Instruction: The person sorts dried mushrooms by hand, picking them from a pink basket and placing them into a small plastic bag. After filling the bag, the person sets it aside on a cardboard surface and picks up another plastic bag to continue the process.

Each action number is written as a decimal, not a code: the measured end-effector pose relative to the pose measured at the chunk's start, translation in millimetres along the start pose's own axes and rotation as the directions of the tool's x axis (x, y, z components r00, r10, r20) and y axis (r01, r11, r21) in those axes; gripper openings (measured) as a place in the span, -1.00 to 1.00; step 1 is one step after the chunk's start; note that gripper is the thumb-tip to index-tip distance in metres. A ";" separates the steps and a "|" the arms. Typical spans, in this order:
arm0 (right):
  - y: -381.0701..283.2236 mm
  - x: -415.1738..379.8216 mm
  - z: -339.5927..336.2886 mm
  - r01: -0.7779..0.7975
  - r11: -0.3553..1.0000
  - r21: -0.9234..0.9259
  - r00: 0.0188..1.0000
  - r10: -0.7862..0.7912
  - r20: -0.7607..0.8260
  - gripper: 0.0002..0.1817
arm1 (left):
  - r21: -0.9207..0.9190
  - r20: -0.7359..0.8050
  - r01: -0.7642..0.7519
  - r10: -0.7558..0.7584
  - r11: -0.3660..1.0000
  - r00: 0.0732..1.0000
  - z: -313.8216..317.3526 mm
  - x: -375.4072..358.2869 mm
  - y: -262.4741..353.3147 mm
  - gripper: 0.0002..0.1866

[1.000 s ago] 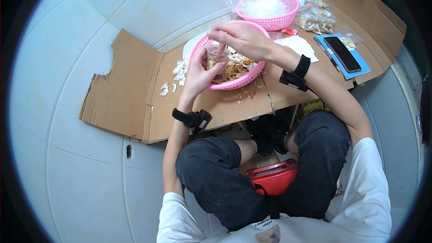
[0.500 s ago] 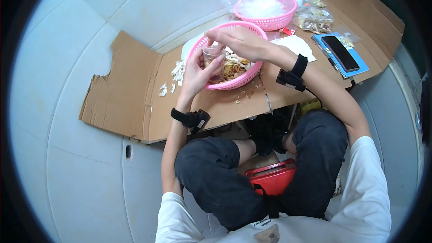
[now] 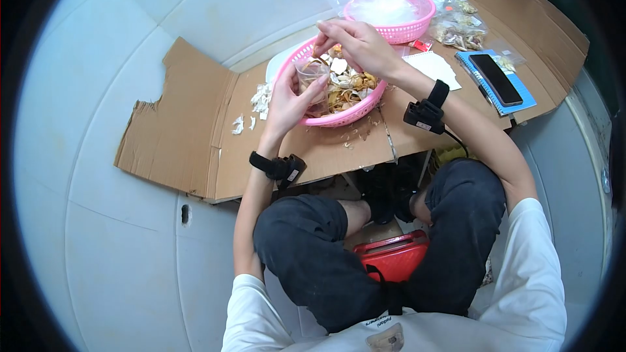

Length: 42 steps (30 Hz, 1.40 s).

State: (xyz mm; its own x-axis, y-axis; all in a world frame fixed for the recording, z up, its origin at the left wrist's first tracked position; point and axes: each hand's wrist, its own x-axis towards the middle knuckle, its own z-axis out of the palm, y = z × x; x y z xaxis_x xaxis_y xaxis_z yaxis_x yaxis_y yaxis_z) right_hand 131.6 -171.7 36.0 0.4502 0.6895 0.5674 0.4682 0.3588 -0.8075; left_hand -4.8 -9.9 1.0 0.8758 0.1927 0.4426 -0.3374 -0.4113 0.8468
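My left hand (image 3: 285,107) is wrapped round a clear plastic cup (image 3: 312,77), which has pale pieces inside. My right hand (image 3: 362,47) is above the cup's mouth, its fingertips pinched on a thin brownish strip (image 3: 318,58) that hangs at the rim; its exact kind is too small to tell. Under both hands stands a pink plastic basket (image 3: 352,116) holding a mix of dried white slices and yellow-brown strips. Part of the basket's left side is hidden by my left hand and the cup.
Behind is a second pink basket (image 3: 404,32) with clear plastic bags (image 3: 385,10). Filled packets (image 3: 460,31), white paper (image 3: 433,68) and a phone (image 3: 495,79) on a blue notebook (image 3: 527,101) lie to the right. White scraps (image 3: 261,99) lie left on the cardboard (image 3: 261,140).
My right hand has risen from flat over the cup into a pinch, with a brownish strip showing at the rim. The left hand keeps the cup in nearly the same place.
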 end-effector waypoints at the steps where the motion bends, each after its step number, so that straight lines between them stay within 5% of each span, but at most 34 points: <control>1: 0.8 0.5 0.9 -0.002 1.000 0.000 1.000 0.002 0.000 -0.51 | -0.002 0.000 0.002 -0.002 1.000 1.000 -0.1 0.4 -1.9 -0.58; 6: 11.7 1.1 9.7 0.168 0.959 -0.228 0.966 -0.115 0.230 -0.45 | 0.010 0.038 0.011 -0.012 1.000 0.999 -3.1 1.7 -3.8 -0.62; 13: -15.6 -3.2 3.0 0.068 0.916 -0.394 0.996 -0.039 0.081 -0.33 | 0.045 0.043 0.015 -0.017 0.999 0.999 -4.0 0.0 -2.4 -0.62; 17: -9.1 -1.8 5.2 0.042 0.936 -0.348 0.993 -0.002 0.114 -0.31 | -0.004 0.040 -0.013 0.013 1.000 0.999 -4.1 0.2 -5.8 -0.59; 19: 3.1 -1.6 14.3 0.043 0.977 -0.210 0.974 0.006 0.227 -0.12 | -0.046 0.032 -0.007 0.009 0.999 0.999 -5.1 0.2 -7.5 -0.57; 23: 8.4 -1.3 13.6 -0.002 0.960 -0.280 0.937 0.099 0.334 -0.05 | 0.076 0.059 -0.046 0.041 0.996 0.997 -7.0 1.0 -5.7 -0.55; 29: -12.6 -0.3 8.7 -0.059 0.959 -0.279 0.983 0.104 0.151 -0.29 | 0.045 -0.015 -0.037 0.038 0.998 0.999 -2.5 4.8 -12.2 -0.53; 32: -9.8 6.6 -0.9 -0.052 0.976 -0.211 0.993 0.072 0.090 -0.22 | -0.002 -0.071 -0.083 0.082 0.997 0.994 -6.4 5.6 -26.8 -0.58; 33: -13.9 5.1 -2.0 0.009 0.989 -0.149 0.999 -0.003 0.039 -0.42 | 0.032 -0.068 -0.081 0.083 0.996 0.994 -7.2 7.3 -24.9 -0.58; 34: -9.3 9.8 -7.5 0.009 0.983 -0.186 0.997 0.005 0.073 -0.42 | 0.045 -0.077 -0.080 0.083 0.996 0.994 -4.3 7.4 -27.7 -0.59; 38: 47.6 6.1 -17.9 -0.140 0.954 -0.264 0.989 0.146 0.004 -0.77 | 0.158 -0.065 -0.004 0.015 0.987 0.998 -7.2 6.5 -19.1 -0.48; 40: 53.0 -1.9 -16.2 0.200 0.565 -0.800 0.975 -0.036 0.218 -0.67 | 0.110 -0.122 -0.065 0.079 0.992 0.989 -3.6 4.5 -23.4 -0.55; 42: 56.1 -4.1 -14.3 0.235 0.533 -0.813 0.968 -0.050 0.247 -0.66 | 0.139 -0.085 -0.019 0.031 0.990 0.996 -4.8 2.5 -23.9 -0.54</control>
State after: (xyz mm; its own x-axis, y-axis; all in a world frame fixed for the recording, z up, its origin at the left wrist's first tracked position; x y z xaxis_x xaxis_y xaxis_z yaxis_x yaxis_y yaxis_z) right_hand 166.9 -163.4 -9.3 0.2246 0.8044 0.5500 0.9733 -0.1581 -0.1662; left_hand 3.8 4.7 -16.8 0.8321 0.2552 0.4924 -0.3028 -0.5347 0.7889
